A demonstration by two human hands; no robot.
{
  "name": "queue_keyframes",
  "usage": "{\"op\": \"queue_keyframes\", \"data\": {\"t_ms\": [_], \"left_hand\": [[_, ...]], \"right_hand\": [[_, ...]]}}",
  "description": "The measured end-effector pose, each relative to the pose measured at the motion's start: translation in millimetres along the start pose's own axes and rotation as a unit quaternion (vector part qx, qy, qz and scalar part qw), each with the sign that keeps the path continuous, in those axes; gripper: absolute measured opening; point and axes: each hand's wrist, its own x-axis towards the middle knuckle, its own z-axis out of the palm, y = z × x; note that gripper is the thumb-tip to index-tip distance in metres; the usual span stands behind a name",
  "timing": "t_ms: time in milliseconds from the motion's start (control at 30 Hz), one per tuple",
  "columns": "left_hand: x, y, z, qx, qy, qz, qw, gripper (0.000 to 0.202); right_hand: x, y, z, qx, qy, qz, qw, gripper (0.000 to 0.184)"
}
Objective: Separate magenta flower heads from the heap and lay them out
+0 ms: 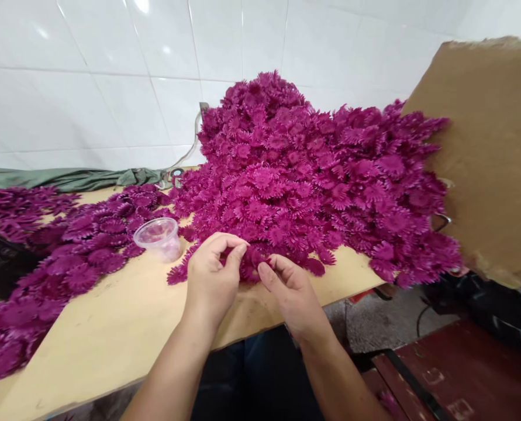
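Note:
Between my two hands is a magenta artificial flower (pixel 252 258) with thin, pointed petals. My right hand (pixel 294 292) is closed, its thumb and fingertips pinching the flower's right side. My left hand (pixel 214 272) is closed in a pinch at the flower's upper left; whatever sits between those fingertips is too small to make out. Just behind the hands rises a large pile of similar magenta flowers (pixel 286 175), with some loose ones at its foot. To the left of my left hand, a clear plastic cup (pixel 157 235) rests on the wooden table (pixel 124 327).
More flowers (pixel 80 257) lie in a band along the left, beside a black box (pixel 1 263). A brown cardboard sheet (pixel 488 164) leans at right. Green cloth (pixel 80 178) and a cable (pixel 192 146) lie by the tiled wall. A dark red case (pixel 457 368) stands lower right.

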Motion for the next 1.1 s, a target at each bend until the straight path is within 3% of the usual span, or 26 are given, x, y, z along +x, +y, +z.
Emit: {"op": "queue_keyframes", "data": {"t_ms": [133,200,333,500,667,800,933,1100], "left_hand": [[20.0,-10.9,-25.6,-0.031,0.181,-0.12,0.976,0.007],[23.7,-16.9,-32.9,-0.011,0.15,-0.102,0.983,0.008],[16.8,-26.0,-26.8,0.085,-0.013,-0.002,0.996,0.019],[-3.6,-19.7,-12.6,0.133,-0.036,0.096,0.986,0.023],[-22.3,-0.5,2.2,0.071,-0.122,0.098,0.985,0.015],[-25.1,3.7,11.0,0.01,-0.184,0.023,0.983,0.013],[-21.8,2.2,11.2,-0.009,-0.188,0.0,0.982,0.013],[-16.9,-4.0,12.9,0.02,-0.071,-0.004,0.997,0.013]], "right_hand": [[-8.6,3.8,-15.1,0.005,0.053,0.014,0.998,0.032],[-9.3,4.2,-20.5,0.005,0.056,0.018,0.998,0.028],[-2.4,-2.4,-19.9,0.019,0.062,0.018,0.998,0.028],[5.2,-4.9,-18.5,0.034,0.092,0.032,0.995,0.03],[6.8,0.1,-17.3,0.014,0.068,0.046,0.997,0.034],[7.5,-2.3,-14.1,0.006,0.042,0.047,0.998,0.038],[6.9,-2.2,-12.4,0.015,0.024,0.034,0.999,0.039],[5.0,0.5,-7.0,-0.045,-0.005,0.0,0.999,0.031]]}}
